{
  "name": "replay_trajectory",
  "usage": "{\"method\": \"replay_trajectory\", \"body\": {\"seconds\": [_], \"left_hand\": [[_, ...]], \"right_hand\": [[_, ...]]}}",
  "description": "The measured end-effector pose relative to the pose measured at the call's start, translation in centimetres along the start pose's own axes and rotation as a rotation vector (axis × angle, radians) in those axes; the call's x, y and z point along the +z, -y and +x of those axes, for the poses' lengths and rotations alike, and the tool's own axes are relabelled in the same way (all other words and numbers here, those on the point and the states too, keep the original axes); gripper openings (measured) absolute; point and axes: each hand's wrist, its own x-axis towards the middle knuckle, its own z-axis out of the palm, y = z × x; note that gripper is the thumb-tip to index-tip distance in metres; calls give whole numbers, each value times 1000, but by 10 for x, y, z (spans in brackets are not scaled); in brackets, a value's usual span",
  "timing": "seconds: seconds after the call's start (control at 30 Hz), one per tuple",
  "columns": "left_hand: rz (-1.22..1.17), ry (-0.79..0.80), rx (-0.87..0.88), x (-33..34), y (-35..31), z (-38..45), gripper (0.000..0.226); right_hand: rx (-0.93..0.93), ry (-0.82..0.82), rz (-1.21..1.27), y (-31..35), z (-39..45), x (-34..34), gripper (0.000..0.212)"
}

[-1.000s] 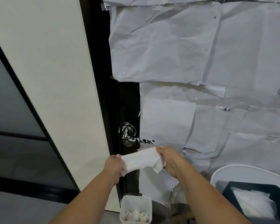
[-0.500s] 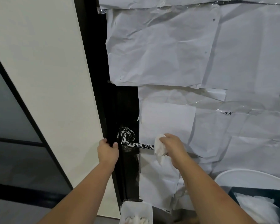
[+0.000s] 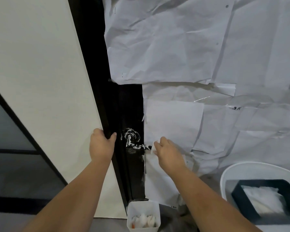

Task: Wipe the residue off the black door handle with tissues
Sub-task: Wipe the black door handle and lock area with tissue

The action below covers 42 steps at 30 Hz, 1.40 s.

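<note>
**Tissue at the lever tip, smears ahead**

While our left hand (image 3: 102,144) grips the black door edge (image 3: 107,121) at centre frame, our right hand (image 3: 167,152) pinches a folded tissue (image 3: 153,149) against the free end of the black door handle (image 3: 135,145), just below centre. White residue streaks the lever and its round base. We judge a small wad may just smear it inward, or catch the taped paper (image 3: 172,124) close behind and tear it.
</note>
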Motion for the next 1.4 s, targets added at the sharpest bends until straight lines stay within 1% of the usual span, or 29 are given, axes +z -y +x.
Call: {"method": "replay_trajectory", "body": {"seconds": [0.2,0.3,0.37,0.43,0.5,0.6,0.63,0.73,0.8,0.87,0.93,1.03,1.1,1.2,1.23,1.3,1.37,1.4], "left_hand": [[121,-6,87,0,0,0,32],[133,1,86,0,-1,-2,32],[136,-1,92,0,-1,-3,32],[133,-1,97,0,0,-3,33],[135,-2,102,1,1,-3,33],[128,-3,106,2,2,-3,33],[128,-3,105,2,2,-3,33],[141,2,102,2,3,-3,33],[156,6,101,3,4,-3,34],[164,5,102,3,5,-3,34],[174,2,108,3,6,-3,35],[173,5,105,3,5,-3,34],[167,10,100,2,4,-4,34],[160,15,103,0,4,-5,34],[156,15,104,0,4,-5,33],[150,17,106,0,4,-4,34],[151,17,106,1,4,-4,34],[154,16,103,1,4,-4,34]], "right_hand": [[-17,-100,5,-2,3,5,19],[10,-135,95,-6,9,10,7],[24,-161,125,-7,10,12,7],[2,-179,89,-6,4,14,6],[-6,-156,66,-4,-4,15,11],[-11,-131,26,-5,-4,15,28],[-8,-127,27,-6,-1,15,30],[80,-122,138,-10,8,14,17],[116,-129,169,-11,10,13,15],[75,-180,123,-8,5,10,11],[38,-220,74,-5,-3,8,18],[5,-199,10,-5,-6,9,19],[-3,-181,-25,-4,-1,7,25],[44,-212,26,-2,8,2,33],[63,-216,39,-1,8,1,33],[53,-197,12,2,3,3,27],[-17,-184,-14,6,-8,7,21],[-60,-180,-10,8,-12,9,24]]}}
